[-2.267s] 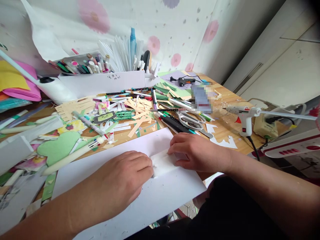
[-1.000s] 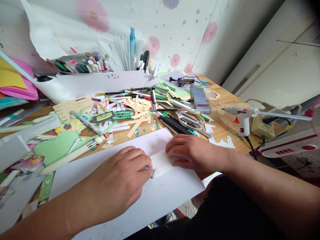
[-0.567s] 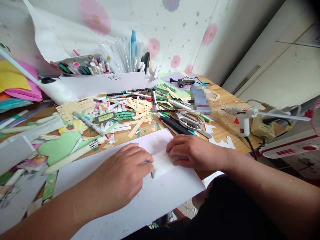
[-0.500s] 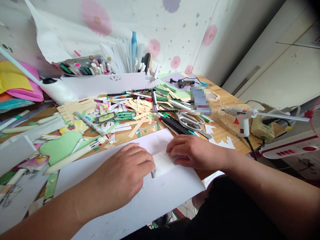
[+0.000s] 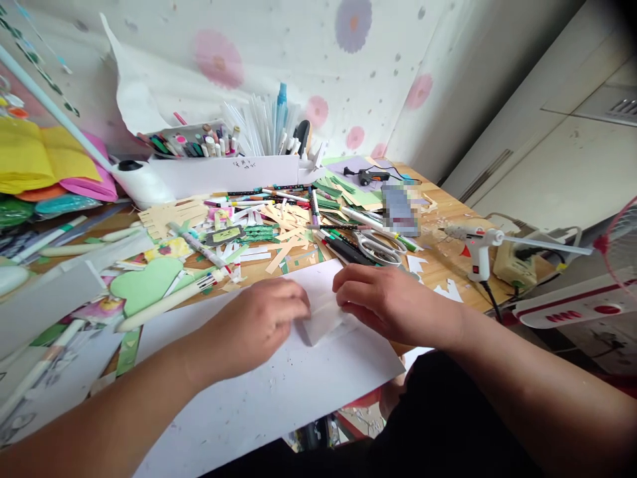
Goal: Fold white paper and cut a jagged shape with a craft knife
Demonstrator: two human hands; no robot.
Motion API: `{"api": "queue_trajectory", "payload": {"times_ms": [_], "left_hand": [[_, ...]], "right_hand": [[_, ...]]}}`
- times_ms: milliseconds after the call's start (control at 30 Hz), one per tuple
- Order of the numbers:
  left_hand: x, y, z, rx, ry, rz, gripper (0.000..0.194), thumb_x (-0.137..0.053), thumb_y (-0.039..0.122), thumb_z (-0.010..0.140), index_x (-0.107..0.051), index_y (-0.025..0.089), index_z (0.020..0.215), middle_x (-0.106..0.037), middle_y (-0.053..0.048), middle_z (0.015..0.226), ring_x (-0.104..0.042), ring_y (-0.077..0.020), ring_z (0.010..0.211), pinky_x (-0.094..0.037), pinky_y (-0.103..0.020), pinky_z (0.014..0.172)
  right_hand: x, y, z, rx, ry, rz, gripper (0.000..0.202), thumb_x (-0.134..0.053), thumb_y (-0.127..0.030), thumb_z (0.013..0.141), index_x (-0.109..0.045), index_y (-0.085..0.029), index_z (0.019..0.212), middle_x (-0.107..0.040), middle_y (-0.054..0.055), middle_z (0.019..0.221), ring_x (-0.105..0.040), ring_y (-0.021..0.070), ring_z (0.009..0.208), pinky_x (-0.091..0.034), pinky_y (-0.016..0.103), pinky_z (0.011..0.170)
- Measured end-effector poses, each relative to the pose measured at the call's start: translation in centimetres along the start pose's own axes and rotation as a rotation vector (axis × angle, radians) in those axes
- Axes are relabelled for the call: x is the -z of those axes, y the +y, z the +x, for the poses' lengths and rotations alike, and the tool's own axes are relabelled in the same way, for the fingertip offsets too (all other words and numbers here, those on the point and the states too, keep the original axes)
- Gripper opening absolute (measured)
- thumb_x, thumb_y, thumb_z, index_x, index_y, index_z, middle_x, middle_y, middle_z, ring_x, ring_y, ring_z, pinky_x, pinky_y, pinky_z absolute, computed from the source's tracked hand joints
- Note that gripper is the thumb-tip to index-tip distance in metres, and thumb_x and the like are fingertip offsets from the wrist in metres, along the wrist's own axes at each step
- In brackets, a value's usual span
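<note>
A small folded white sheet (image 5: 323, 321), thin and slightly see-through, stands tilted between my two hands, above a large white board (image 5: 239, 398). My left hand (image 5: 263, 312) is at its left edge, fingers curled together and a little blurred. On the far right edge, my right hand (image 5: 381, 295) pinches the sheet with bent fingers; the fingertips are partly hidden. Just beyond the hands lie grey-handled scissors (image 5: 381, 249) and several pens.
Paper scraps (image 5: 286, 232) and markers cover the table behind the board. A white pen box (image 5: 223, 171) stands at the back. On the right are a white glue gun (image 5: 478, 252) with its cord and a power strip (image 5: 515, 265). A green paper cloud (image 5: 149, 285) lies left.
The folded white sheet has gone from lying nearly flat to being tilted up. My left hand's fingers have shifted slightly at its edge. The camera view has swung a little left and up.
</note>
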State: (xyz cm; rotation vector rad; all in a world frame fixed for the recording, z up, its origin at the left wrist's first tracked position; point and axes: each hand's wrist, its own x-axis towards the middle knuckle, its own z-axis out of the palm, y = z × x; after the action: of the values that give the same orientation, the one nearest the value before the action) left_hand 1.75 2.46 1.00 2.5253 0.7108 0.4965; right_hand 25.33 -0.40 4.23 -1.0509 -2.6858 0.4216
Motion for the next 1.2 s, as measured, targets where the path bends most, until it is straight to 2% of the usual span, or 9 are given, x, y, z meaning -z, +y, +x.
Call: {"api": "queue_trajectory", "payload": {"times_ms": [167,300,367,500,600,700,900,1067,1200], "left_hand": [[0.6,-2.3,0.2,0.354,0.400,-0.369,0.013,-0.048,0.024,0.086,-0.061,0.020,0.084,-0.063,-0.002,0.088,-0.060,-0.0197,0.088,-0.047,-0.034,0.082],[0.9,-2.9,0.4,0.416,0.475,-0.484,0.018,-0.049,0.032,0.088,-0.060,0.020,0.096,-0.065,-0.002,0.096,-0.063,-0.0200,0.089,-0.050,-0.033,0.081],[1.1,-2.3,0.3,0.365,0.415,-0.468,0.019,-0.050,0.032,0.087,-0.063,0.020,0.094,-0.066,-0.003,0.099,-0.062,-0.0206,0.095,-0.048,-0.034,0.087],[1.8,-0.8,0.0,0.094,0.126,-0.322,0.026,-0.047,0.033,0.089,-0.064,0.023,0.107,-0.064,-0.003,0.111,-0.053,-0.0214,0.108,-0.039,-0.035,0.096],[2.3,-0.3,-0.1,-0.045,-0.067,-0.272,0.034,-0.041,0.039,0.091,-0.061,0.024,0.115,-0.066,-0.003,0.099,-0.056,-0.0210,0.095,-0.039,-0.034,0.089],[2.7,-0.4,0.0,-0.055,-0.217,-0.124,0.030,-0.041,0.036,0.092,-0.066,0.026,0.103,-0.066,-0.001,0.080,-0.056,-0.0185,0.078,-0.037,-0.035,0.086],[1.8,0.0,0.1,0.014,-0.221,0.133,0.011,-0.059,0.022,0.081,-0.068,0.025,0.086,-0.060,0.001,0.082,-0.053,-0.0178,0.081,-0.035,-0.032,0.080],[0.3,0.1,0.0,-0.046,-0.295,0.156,0.015,-0.058,0.008,0.078,-0.061,0.023,0.079,-0.057,0.002,0.086,-0.049,-0.0167,0.084,-0.035,-0.030,0.077],[0.1,-0.3,-0.1,-0.044,-0.317,0.176,0.013,-0.058,0.009,0.079,-0.058,0.022,0.077,-0.057,0.003,0.086,-0.048,-0.0170,0.085,-0.034,-0.031,0.076]], "right_hand": [[0.0,-1.7,0.6,0.172,0.132,0.403,0.016,-0.051,-0.007,0.086,-0.061,-0.014,0.097,-0.059,0.013,0.115,-0.057,0.0181,0.107,-0.046,0.031,0.092],[0.4,-1.0,0.0,0.157,0.309,0.551,0.022,-0.048,-0.005,0.087,-0.060,-0.017,0.102,-0.056,0.012,0.121,-0.053,0.0178,0.114,-0.045,0.033,0.094],[0.1,-0.1,-0.2,0.101,0.322,0.454,0.022,-0.048,-0.004,0.086,-0.062,-0.017,0.097,-0.061,0.011,0.109,-0.057,0.0173,0.104,-0.048,0.032,0.088],[-1.4,1.0,-0.2,0.073,0.086,0.175,0.019,-0.057,-0.008,0.081,-0.066,-0.017,0.096,-0.064,0.010,0.100,-0.058,0.0199,0.091,-0.048,0.036,0.084],[-2.4,1.0,0.0,0.079,0.001,0.049,0.021,-0.061,-0.015,0.080,-0.067,-0.016,0.100,-0.063,0.011,0.107,-0.055,0.0225,0.095,-0.045,0.038,0.087],[-2.9,1.0,0.1,0.098,-0.030,-0.026,0.014,-0.060,-0.018,0.082,-0.068,-0.016,0.094,-0.063,0.010,0.106,-0.054,0.0217,0.095,-0.044,0.036,0.089],[-3.0,1.4,0.2,0.103,-0.047,-0.046,0.011,-0.057,-0.016,0.083,-0.067,-0.016,0.088,-0.064,0.009,0.103,-0.054,0.0197,0.093,-0.043,0.033,0.088],[-3.0,1.3,0.3,0.079,-0.064,-0.025,0.010,-0.058,-0.013,0.081,-0.066,-0.015,0.086,-0.064,0.009,0.103,-0.055,0.0193,0.092,-0.044,0.032,0.085],[-3.0,1.4,0.3,0.066,-0.069,-0.002,0.010,-0.057,-0.012,0.081,-0.066,-0.015,0.085,-0.064,0.008,0.102,-0.056,0.0183,0.090,-0.045,0.030,0.083]]}}
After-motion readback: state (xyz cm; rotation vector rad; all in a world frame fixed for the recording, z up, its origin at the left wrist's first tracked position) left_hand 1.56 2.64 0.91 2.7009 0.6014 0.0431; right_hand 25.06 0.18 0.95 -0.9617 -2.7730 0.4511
